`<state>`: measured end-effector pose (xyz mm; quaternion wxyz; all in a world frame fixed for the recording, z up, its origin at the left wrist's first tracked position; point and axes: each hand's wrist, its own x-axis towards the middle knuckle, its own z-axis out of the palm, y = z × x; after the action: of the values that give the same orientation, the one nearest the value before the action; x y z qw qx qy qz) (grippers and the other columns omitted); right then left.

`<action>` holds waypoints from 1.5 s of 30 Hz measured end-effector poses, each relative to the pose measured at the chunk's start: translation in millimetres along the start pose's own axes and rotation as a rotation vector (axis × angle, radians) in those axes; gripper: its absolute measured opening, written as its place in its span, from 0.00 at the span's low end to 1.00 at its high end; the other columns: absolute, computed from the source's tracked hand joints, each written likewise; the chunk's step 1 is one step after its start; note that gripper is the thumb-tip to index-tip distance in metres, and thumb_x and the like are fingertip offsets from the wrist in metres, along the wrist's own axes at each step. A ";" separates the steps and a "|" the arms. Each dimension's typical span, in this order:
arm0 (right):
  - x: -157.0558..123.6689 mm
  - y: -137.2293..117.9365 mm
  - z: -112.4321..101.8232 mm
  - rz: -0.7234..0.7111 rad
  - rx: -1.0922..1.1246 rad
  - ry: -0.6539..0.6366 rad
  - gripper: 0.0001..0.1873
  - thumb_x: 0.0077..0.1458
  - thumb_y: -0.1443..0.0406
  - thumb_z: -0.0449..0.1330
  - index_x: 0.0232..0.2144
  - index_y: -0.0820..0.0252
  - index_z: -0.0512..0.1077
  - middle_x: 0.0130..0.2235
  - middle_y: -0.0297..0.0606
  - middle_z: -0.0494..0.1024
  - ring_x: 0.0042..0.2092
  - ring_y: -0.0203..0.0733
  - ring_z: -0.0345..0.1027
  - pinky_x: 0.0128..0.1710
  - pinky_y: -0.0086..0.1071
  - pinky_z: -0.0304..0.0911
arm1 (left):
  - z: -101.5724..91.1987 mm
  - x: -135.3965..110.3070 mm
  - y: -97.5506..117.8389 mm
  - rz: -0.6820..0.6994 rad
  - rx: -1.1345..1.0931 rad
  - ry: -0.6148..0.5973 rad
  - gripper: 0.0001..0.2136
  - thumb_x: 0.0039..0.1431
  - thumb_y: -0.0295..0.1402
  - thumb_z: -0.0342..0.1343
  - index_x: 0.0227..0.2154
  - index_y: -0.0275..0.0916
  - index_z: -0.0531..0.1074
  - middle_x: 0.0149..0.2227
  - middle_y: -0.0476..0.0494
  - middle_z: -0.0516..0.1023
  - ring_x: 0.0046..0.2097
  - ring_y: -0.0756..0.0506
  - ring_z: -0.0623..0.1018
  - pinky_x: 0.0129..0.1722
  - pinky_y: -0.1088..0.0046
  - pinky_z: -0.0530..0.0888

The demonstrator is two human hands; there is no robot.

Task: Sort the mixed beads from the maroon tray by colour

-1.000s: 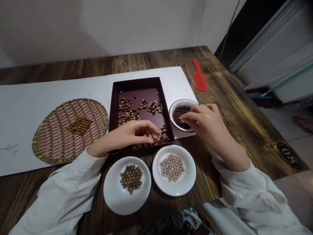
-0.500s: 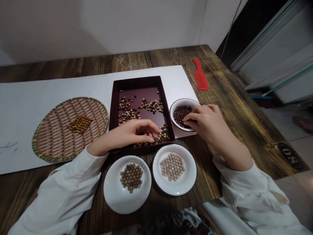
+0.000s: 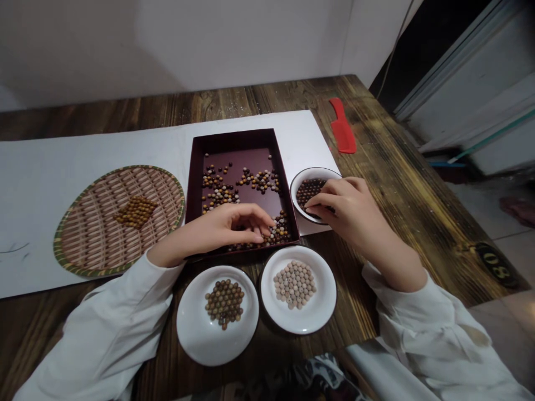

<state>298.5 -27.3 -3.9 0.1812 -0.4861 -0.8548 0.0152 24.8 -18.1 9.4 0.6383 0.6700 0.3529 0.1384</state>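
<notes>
My right hand (image 3: 349,203) reaches over the rim of the small white bowl (image 3: 296,211), its thumb and index fingertips close together at the dark brown beads (image 3: 307,191) inside. Whether a bead is between those fingertips is hidden. Above the near part of the dark red tray (image 3: 251,153), my left hand (image 3: 232,225) hovers with fingers loosely curved and the thumb apart from the index finger. I see nothing held in it. Mixed brown, yellow and pale beads (image 3: 221,195) lie scattered in the tray, some under the left hand.
Nearer me stand a white dish (image 3: 190,334) with greenish-brown beads and another white dish (image 3: 321,314) with pale beads. A round woven tray (image 3: 87,223) holding yellow-brown beads lies left on white paper (image 3: 159,147). A red comb (image 3: 343,131) rests at the back right.
My right hand has shifted slightly left in the bowl, its fingertips now farther over the dark beads. The left hand has hardly moved.
</notes>
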 end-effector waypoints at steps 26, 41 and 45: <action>-0.5 10.2 -0.7 0.037 -0.033 -0.062 0.08 0.60 0.65 0.58 0.33 0.54 0.77 0.35 0.37 0.75 0.40 0.44 0.67 0.50 0.44 0.52 | -0.5 0.1 -1.7 0.014 0.032 -0.003 0.10 0.60 0.31 0.60 0.44 0.38 0.74 0.41 0.44 0.80 0.41 0.50 0.79 0.41 0.77 0.75; 1.1 3.8 1.9 0.044 0.072 -0.006 0.11 0.64 0.63 0.54 0.37 0.54 0.77 0.35 0.36 0.75 0.39 0.41 0.67 0.49 0.42 0.52 | 0.4 -0.2 -0.4 0.005 0.027 0.001 0.09 0.60 0.31 0.60 0.43 0.38 0.74 0.40 0.46 0.80 0.40 0.51 0.80 0.41 0.77 0.75; 0.9 5.9 -0.8 0.065 0.050 -0.007 0.13 0.65 0.62 0.52 0.37 0.56 0.77 0.36 0.38 0.76 0.40 0.43 0.67 0.49 0.42 0.52 | 0.3 0.3 -0.5 0.009 0.035 0.000 0.09 0.60 0.31 0.60 0.43 0.38 0.74 0.41 0.46 0.80 0.41 0.51 0.79 0.42 0.77 0.75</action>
<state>303.2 -23.6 -4.1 0.1895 -0.5088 -0.8386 0.0442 25.1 -18.2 8.8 0.6260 0.6826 0.3520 0.1351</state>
